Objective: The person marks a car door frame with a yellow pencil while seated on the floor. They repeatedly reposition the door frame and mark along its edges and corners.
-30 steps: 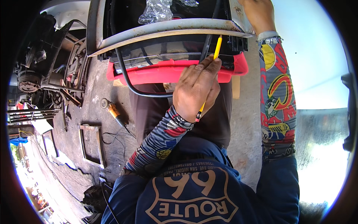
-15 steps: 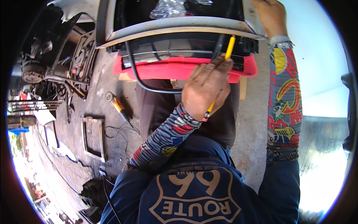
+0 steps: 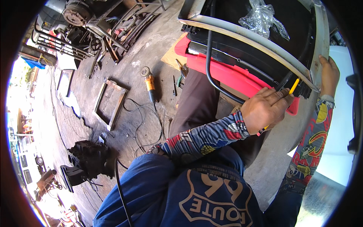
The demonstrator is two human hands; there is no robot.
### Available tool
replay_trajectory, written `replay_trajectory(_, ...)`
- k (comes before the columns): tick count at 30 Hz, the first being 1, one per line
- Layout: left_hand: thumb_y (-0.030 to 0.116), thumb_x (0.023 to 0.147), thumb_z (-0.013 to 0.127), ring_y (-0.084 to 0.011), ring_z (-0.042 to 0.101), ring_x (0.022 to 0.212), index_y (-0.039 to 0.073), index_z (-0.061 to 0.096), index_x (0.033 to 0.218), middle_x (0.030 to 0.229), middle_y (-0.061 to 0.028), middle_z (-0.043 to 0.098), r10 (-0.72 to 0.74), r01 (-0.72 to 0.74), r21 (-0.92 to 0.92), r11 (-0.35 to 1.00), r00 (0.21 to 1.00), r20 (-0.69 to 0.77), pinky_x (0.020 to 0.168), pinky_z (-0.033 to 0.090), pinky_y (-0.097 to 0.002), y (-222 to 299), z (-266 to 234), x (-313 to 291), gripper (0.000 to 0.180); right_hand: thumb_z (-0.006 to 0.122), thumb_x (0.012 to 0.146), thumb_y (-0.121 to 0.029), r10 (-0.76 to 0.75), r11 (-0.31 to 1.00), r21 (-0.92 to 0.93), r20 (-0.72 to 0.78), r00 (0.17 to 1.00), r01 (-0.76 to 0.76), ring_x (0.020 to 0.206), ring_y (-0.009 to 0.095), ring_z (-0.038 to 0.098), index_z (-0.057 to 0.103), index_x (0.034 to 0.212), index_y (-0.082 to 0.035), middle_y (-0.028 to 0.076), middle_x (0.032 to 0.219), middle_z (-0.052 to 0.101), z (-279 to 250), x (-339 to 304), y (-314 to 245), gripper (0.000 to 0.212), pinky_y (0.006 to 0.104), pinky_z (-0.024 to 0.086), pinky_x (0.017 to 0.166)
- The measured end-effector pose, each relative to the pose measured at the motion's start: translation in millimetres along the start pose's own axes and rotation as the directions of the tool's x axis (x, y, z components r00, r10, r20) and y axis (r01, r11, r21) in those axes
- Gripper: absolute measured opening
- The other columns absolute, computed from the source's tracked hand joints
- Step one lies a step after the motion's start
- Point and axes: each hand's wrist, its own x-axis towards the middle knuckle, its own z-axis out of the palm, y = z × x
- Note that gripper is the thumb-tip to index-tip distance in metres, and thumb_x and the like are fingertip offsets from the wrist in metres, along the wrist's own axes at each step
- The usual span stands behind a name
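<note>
My left hand (image 3: 264,109) is closed around a yellow pencil (image 3: 294,86), whose tip points up toward the near right corner of a grey metal frame (image 3: 242,34). My right hand (image 3: 329,75) grips the right side of that frame, its fingers at the outer edge. Under the frame lies a black part with a red border (image 3: 234,75), and a coil spring (image 3: 257,70) stretches along it. A bent black tube (image 3: 209,56) curves down in front and passes behind my left hand. Crumpled clear plastic (image 3: 261,20) rests on the black surface inside the frame.
On the concrete floor at left lie an orange angle grinder (image 3: 150,86) with its cord and a small rectangular metal frame (image 3: 99,100). Pliers (image 3: 182,70) lie by my knee. Scrap metal (image 3: 109,41) is piled far left; a dark machine part (image 3: 89,159) sits nearer.
The view has swung left, so the frame and both hands now appear farther right. My left hand still holds the pencil near the frame's corner; my right hand remains on the frame's right side.
</note>
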Motion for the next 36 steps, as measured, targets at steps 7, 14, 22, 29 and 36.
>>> replay_trajectory(7, 0.004, 0.075, 0.072, -0.0276, 0.069, 0.098, 0.0, 0.067, 0.117, 0.111, -0.0176, 0.07, -0.02, 0.02, -0.022, 1.0, 1.0, 0.004, 0.085, 0.054, -0.0364, -1, 0, -2, 0.043, 0.068, 0.088, -0.022, 0.014, 1.0, -0.001, -0.008, 1.0, -0.014, 0.098, 0.022, 0.067, 0.067, 0.122, 0.005, 0.014, 0.11, 0.072, 2, 3, 2, 0.043, 0.031, 0.048, 0.091)
replay_trajectory(14, 0.014, 0.078, 0.07, -0.031, 0.067, 0.103, -0.001, 0.064, 0.12, 0.116, -0.0211, 0.068, -0.029, 0.03, -0.015, 0.999, 0.997, 0.074, 0.089, 0.052, -0.0398, -4, 6, -6, 0.044, 0.066, 0.088, -0.031, 0.057, 0.998, -0.012, 0.03, 0.998, -0.057, 0.112, 0.028, 0.064, 0.065, 0.128, 0.002, 0.017, 0.121, 0.069, -1, 0, -1, 0.052, 0.0339, 0.043, 0.1)
replay_trajectory(22, 0.014, 0.079, 0.07, -0.0309, 0.066, 0.105, -0.001, 0.063, 0.121, 0.118, -0.0203, 0.067, -0.026, 0.029, -0.027, 0.999, 0.995, 0.094, 0.091, 0.051, -0.0406, -4, 2, -6, 0.046, 0.068, 0.087, -0.021, 0.03, 0.998, 0.054, 0.022, 0.999, -0.031, 0.093, 0.02, 0.066, 0.071, 0.116, 0.004, 0.012, 0.104, 0.073, 1, 0, -2, 0.038, 0.0297, 0.048, 0.089)
replay_trajectory(29, 0.012, 0.078, 0.07, -0.03, 0.067, 0.105, -0.001, 0.064, 0.119, 0.116, -0.0199, 0.068, -0.023, 0.025, -0.024, 0.999, 0.994, 0.105, 0.091, 0.051, -0.0391, -2, -1, -3, 0.043, 0.068, 0.087, -0.02, 0.003, 0.994, 0.108, 0.018, 1.0, -0.005, 0.089, 0.019, 0.066, 0.072, 0.112, 0.004, 0.012, 0.099, 0.074, 3, 3, 7, 0.035, 0.0305, 0.049, 0.086)
replay_trajectory(36, -0.002, 0.073, 0.072, -0.0291, 0.07, 0.097, -0.001, 0.065, 0.115, 0.109, -0.0161, 0.07, -0.007, 0.01, -0.062, 0.998, 0.999, 0.047, 0.083, 0.055, -0.0382, -2, -1, -1, 0.042, 0.068, 0.084, -0.02, -0.076, 0.996, 0.038, -0.004, 0.997, 0.076, 0.082, 0.022, 0.065, 0.074, 0.102, 0.003, 0.014, 0.088, 0.074, 2, 0, 6, 0.03, 0.0343, 0.049, 0.081)
